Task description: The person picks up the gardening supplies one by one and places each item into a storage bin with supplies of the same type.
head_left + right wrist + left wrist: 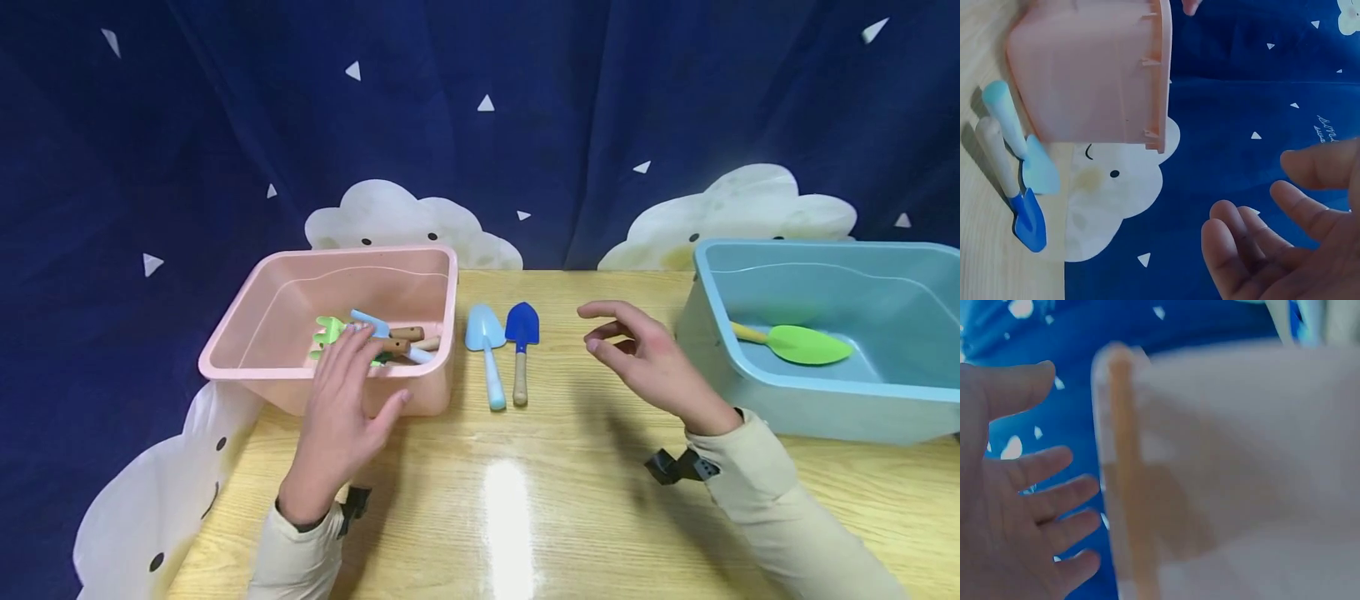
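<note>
At twelve o'clock on the desk [600, 517], the dark-blue trowel [521, 343] looks light, stiff; I'd pinch its pale handle [521, 381]. Left hand [341, 404], right hand [641, 354]: both loose, empty!

Pink tub [423, 390], seemingly in all views

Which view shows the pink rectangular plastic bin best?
Head: the bin is nearly whole, multicoloured garden tools visible inside, the left hand covering part of its near side. Right wrist: only its outside and rim edge, cropped on top. Left wrist: blurred close-up, probably its wall and rim.
</note>
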Tool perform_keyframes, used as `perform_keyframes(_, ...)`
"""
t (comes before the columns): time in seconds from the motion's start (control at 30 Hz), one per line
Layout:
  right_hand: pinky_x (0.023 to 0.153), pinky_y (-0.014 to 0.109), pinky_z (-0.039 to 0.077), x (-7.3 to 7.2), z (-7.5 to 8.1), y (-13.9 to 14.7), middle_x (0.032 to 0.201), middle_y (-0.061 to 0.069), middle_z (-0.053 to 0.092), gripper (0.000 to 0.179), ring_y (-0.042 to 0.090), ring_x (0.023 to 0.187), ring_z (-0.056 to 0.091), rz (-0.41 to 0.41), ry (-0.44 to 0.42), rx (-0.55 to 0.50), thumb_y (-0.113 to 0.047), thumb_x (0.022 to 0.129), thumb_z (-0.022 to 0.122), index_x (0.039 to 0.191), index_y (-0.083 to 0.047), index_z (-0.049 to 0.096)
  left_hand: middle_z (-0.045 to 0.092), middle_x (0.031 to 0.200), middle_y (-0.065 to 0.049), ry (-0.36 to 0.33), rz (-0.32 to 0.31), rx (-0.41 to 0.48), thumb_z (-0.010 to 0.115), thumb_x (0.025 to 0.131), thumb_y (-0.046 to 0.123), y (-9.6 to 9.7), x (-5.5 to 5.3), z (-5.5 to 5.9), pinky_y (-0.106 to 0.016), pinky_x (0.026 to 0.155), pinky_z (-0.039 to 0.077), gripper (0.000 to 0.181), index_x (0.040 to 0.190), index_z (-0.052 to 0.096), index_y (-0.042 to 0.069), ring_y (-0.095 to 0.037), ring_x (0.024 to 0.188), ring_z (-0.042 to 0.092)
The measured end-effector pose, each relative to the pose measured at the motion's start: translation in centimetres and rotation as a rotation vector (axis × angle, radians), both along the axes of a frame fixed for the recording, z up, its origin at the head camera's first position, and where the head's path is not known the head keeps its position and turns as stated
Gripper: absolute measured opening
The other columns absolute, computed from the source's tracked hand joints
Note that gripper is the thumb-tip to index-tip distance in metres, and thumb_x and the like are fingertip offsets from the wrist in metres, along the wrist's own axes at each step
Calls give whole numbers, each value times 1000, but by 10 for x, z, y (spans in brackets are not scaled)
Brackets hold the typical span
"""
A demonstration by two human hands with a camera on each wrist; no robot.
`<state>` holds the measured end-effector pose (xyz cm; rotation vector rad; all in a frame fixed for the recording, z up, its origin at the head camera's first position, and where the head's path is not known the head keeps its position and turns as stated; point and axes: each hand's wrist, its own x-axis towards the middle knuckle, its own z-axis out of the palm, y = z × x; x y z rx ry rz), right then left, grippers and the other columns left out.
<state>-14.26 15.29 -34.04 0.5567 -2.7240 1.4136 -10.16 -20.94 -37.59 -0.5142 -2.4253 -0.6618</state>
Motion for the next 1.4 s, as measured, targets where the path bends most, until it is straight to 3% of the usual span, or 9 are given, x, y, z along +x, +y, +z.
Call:
perform_keyframes(0.1,81,18,53,4,1,4,132,6,60,36,13,105,65,4,42,17,-14,98,58,134,-17,56,52,145,-16,-17,-111,-25,72,84,26,22,-6,12,-51,120,28,57,133,55,3,-35,141,43)
perform_keyframes(0.2,81,17,52,7,-1,8,129,7,60,37,11,102,66,19,97,40,-10,97,59,133,-15,56,54,144,-13,-30,-183,-38,70,87,26,42,-14,23,-47,117,35,54,134,55,4,-30,138,48)
perform_keyframes(0.37,79,16,52,13,-1,16,126,5,62,38,3,99,64,39,184,85,-7,95,61,131,-13,57,56,141,-10,-43,-223,-88,68,90,28,67,-19,35,-44,115,39,51,134,55,5,-26,136,51)
perform_keyframes(0.53,78,16,53,20,2,26,128,4,62,40,4,99,65,75,285,115,-3,92,64,129,-14,59,59,137,-9,-57,-269,-144,67,91,29,90,-23,42,-41,113,42,49,133,56,6,-24,132,54)
perform_keyframes(0.73,77,11,51,27,7,43,127,0,61,44,-8,101,59,82,351,119,4,87,67,127,-14,61,61,135,-6,-112,-327,-171,64,92,29,111,-38,39,-36,110,45,45,131,57,9,-21,130,56)
perform_keyframes(0.97,79,6,48,31,13,69,126,-7,59,50,-13,100,58,37,392,137,11,82,69,126,-11,62,62,132,-2,-241,-364,-184,61,94,32,129,-56,31,-32,100,50,45,134,55,11,-15,118,61)
perform_keyframes(1.23,79,0,42,33,16,108,118,-25,56,49,-18,96,57,-114,335,155,9,85,67,129,-12,61,62,136,-3,-301,-388,-178,60,95,32,150,-63,28,-33,105,48,47,136,55,11,-17,126,59)
perform_keyframes(1.4,65,3,42,35,17,134,113,-34,49,40,-27,89,50,-253,244,226,-3,92,63,131,-13,59,60,139,-1,-363,-410,-188,58,96,32,164,-67,23,-31,108,46,47,138,53,12,-15,131,56)
